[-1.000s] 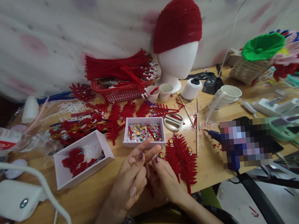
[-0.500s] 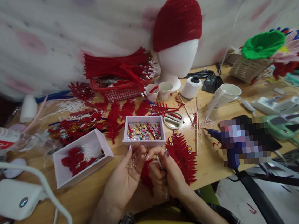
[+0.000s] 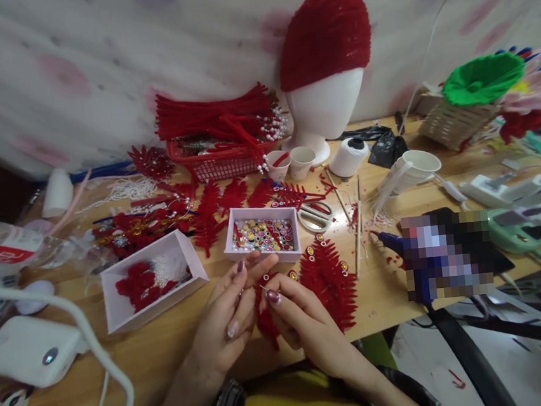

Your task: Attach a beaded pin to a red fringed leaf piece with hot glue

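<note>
My left hand (image 3: 229, 319) is half closed in front of the small pink box, its thumb and curled fingers pressed round something small that is mostly hidden. Facing it, my right hand (image 3: 304, 308) pinches a thin, wire-like piece (image 3: 264, 287) between thumb and forefinger; only its tip shows. Below and beside the right hand lie red leaf-shaped fuzzy sprays (image 3: 330, 280), some bearing gold-and-red gems (image 3: 310, 250). Just beyond my fingertips stands the pink box (image 3: 234, 252) of mixed gems and beads.
Left of my hands sits a larger pink box (image 3: 118, 310) holding red flowers and white beads. Scissors (image 3: 316, 216) lie behind. A blue glue gun (image 3: 392, 242) is at right. Farther back stand a red basket (image 3: 219, 168), a thread spool (image 3: 348, 157) and a foam head (image 3: 325, 105).
My left hand has turned and curled its fingers, so the small beads seen on them are now hidden. My right hand has changed its grip, its thumb and forefinger now pinching near the left.
</note>
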{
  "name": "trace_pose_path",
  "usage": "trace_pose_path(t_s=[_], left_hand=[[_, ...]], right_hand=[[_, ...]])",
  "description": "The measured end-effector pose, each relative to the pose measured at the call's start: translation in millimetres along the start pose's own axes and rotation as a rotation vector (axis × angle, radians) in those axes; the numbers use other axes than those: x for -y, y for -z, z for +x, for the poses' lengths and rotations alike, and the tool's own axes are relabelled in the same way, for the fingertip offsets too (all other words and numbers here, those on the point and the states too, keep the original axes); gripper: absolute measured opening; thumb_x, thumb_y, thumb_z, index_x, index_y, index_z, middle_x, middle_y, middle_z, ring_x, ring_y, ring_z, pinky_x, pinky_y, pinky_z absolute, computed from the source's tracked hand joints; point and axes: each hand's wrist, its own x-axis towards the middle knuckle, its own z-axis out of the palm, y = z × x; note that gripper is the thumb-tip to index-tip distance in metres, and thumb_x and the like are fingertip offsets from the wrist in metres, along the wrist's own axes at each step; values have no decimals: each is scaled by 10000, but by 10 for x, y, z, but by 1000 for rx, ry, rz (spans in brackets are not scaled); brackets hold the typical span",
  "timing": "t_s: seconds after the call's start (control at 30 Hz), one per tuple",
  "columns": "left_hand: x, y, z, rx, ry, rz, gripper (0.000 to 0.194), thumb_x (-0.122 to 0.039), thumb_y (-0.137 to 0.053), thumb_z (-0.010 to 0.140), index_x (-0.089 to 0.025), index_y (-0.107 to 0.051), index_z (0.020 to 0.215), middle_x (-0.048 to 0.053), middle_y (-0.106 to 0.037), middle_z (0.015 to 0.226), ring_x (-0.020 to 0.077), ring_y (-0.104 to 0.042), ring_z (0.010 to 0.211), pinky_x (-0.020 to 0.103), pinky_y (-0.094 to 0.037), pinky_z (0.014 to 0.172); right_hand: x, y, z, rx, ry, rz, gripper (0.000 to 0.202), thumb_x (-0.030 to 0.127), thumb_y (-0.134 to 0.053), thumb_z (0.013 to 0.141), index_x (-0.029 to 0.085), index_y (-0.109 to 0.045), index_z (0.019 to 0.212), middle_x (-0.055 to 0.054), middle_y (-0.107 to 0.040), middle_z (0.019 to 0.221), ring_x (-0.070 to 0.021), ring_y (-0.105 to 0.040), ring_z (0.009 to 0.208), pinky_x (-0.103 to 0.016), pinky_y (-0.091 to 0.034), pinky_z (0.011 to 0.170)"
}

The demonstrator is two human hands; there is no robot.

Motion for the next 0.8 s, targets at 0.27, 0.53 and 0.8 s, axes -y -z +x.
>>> trace_pose_path(t_s=[0.27, 0.53, 0.8], left_hand=[[2, 30, -51, 258, 77, -39, 415, -184, -271, 1049, -137, -659, 1188, 178, -670, 1288, -66, -206, 264, 31, -328, 301], [14, 34, -68, 303, 99, -53, 427, -154, -267, 1037, -152, -646, 1234, 144, -705, 1238, -34, -109, 285, 41, -337, 306], [8, 5, -99, 301, 111, -91, 460, -115, -239, 1027, -149, -658, 1214, 177, -624, 1351, -39, -23, 301, 30, -327, 302]], right_hand=[[47, -16, 8, -13, 85, -279, 258, 352, -440, 996, 191, -558, 833, 37, -511, 733, -101, -441, 670, -235, -377, 644], [72, -8, -41, -17, 93, -376, 273, 363, -421, 1007, 182, -570, 868, 20, -575, 796, -108, -481, 724, -237, -392, 676], [84, -22, -51, -5, 101, -320, 282, 357, -420, 1007, 194, -540, 811, 31, -502, 740, -111, -442, 684, -250, -384, 662]])
